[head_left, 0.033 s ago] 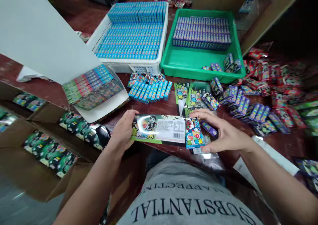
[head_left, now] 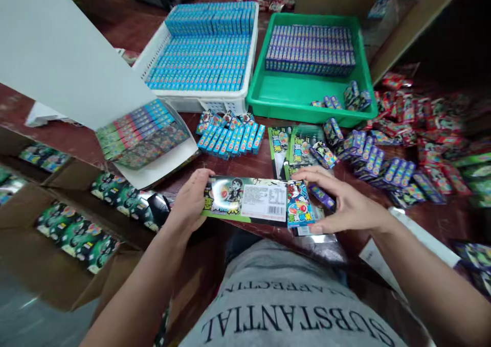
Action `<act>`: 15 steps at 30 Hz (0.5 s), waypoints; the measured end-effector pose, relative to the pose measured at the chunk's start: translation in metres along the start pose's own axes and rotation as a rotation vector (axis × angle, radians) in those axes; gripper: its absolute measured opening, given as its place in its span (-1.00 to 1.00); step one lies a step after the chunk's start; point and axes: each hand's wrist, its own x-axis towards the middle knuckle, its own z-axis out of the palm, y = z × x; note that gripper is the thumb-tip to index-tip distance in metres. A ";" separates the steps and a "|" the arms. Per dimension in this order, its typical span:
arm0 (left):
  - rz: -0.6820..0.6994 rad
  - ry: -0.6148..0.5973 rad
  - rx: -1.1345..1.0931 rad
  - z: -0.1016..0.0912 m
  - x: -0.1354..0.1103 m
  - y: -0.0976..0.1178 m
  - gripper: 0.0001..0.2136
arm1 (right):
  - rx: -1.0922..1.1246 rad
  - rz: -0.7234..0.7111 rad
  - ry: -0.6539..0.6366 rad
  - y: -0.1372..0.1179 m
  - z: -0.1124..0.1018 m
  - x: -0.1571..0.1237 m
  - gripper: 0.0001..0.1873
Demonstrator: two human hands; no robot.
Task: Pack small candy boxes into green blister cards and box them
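Green packet [head_left: 245, 200] is being held crosswise, its long axis running left-right: left end gripped by the left hand [head_left: 191, 202], right end with small boxes [head_left: 299, 204] pinched by the right hand [head_left: 341, 204].

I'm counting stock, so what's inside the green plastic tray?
The green plastic tray holds a packed block of purple boxes at the back and several loose ones front right; whatever lies beneath the block is hidden.

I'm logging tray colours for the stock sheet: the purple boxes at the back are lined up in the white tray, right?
Not quite. The head view shows the purple boxes lined up in the green tray; the white tray beside it holds the blue boxes.
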 end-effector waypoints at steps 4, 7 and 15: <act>0.008 -0.018 0.011 0.001 -0.009 -0.002 -0.82 | -0.028 -0.007 0.052 -0.001 -0.001 -0.003 -0.05; 0.003 -0.010 0.014 0.002 -0.012 -0.003 -0.80 | -0.034 -0.013 0.046 0.002 -0.002 -0.007 -0.05; 0.076 0.034 0.001 0.022 -0.021 -0.015 -0.83 | -0.106 0.013 0.153 0.003 0.015 -0.017 -0.03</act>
